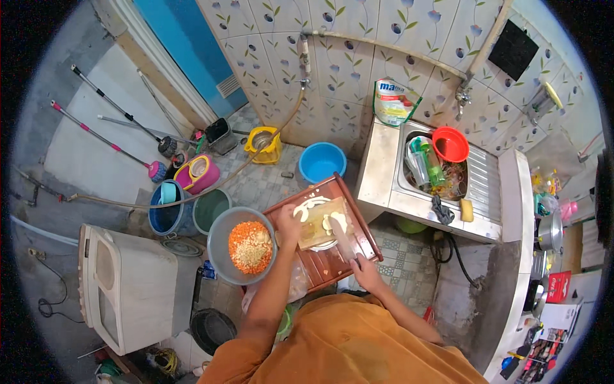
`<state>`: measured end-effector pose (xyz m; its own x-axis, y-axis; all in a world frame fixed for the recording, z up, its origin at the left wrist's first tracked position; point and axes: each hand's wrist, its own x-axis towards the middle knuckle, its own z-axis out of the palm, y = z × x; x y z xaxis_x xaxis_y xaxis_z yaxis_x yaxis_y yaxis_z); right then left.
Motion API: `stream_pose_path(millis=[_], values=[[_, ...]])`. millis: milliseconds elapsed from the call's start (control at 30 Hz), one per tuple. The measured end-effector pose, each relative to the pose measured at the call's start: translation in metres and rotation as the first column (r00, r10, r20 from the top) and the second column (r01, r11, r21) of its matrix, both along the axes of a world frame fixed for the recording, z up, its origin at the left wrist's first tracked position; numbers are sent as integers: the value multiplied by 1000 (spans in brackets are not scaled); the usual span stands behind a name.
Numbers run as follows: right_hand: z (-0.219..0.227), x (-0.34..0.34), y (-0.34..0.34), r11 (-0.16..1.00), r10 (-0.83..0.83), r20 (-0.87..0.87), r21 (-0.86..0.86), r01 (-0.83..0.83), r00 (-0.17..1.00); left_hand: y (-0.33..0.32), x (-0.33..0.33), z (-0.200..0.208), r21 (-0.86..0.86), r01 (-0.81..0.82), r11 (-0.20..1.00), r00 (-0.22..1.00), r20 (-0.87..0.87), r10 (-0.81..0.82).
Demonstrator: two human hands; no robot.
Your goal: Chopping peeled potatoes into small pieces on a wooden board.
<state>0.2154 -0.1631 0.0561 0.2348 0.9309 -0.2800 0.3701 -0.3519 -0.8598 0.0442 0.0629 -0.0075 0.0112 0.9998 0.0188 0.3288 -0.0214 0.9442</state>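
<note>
My right hand (367,274) grips the handle of a knife (343,242), its broad blade pointing away from me across a wooden cutting board (317,232). Pale slices (338,221) of some food lie by the blade tip. At the board's left edge is my left hand (288,228), its fingers curled; what they hold, if anything, is hidden. More pale slices (309,206) lie beyond the board, on a white plate mostly covered by it. All this rests on a reddish-brown wooden table (319,265). Beside my left forearm stands a grey bowl (219,261) of chopped orange and pale pieces (250,248).
Ahead sits a blue basin (322,162) on the tiled floor. To the right, a counter sink (409,185) holds bottles and a red bowl (450,144). A white washing machine (137,291) stands left, near buckets (212,210). A hose (256,153) hangs across the left side.
</note>
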Motion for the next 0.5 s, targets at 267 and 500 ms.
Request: stream_pose_path(millis=[267, 500], values=[[-16, -36, 36, 983, 167, 51, -85, -162, 985, -45, -73, -15, -103, -272, 957, 962, 6, 275], [-56, -71, 27, 929, 37, 290, 342, -140, 956, -92, -108, -6, -304, -461, 834, 862, 71, 502]])
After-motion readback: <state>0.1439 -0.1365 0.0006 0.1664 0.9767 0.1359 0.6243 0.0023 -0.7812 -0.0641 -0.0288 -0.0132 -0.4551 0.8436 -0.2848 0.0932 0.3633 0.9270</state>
